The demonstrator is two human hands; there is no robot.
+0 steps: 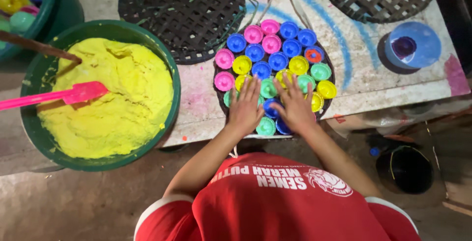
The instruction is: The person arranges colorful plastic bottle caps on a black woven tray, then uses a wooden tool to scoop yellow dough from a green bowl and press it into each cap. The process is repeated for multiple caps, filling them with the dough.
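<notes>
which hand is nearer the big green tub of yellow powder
Left. The left hand lies flat on the colourful cups nearer the green tub of yellow powder; the right hand lies beyond it, farther away.

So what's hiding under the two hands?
Both the left hand and the right hand lie flat on small round coloured cups packed on a dark woven tray. A blue cup peeks out between them. The cups directly beneath the palms are covered.
</notes>
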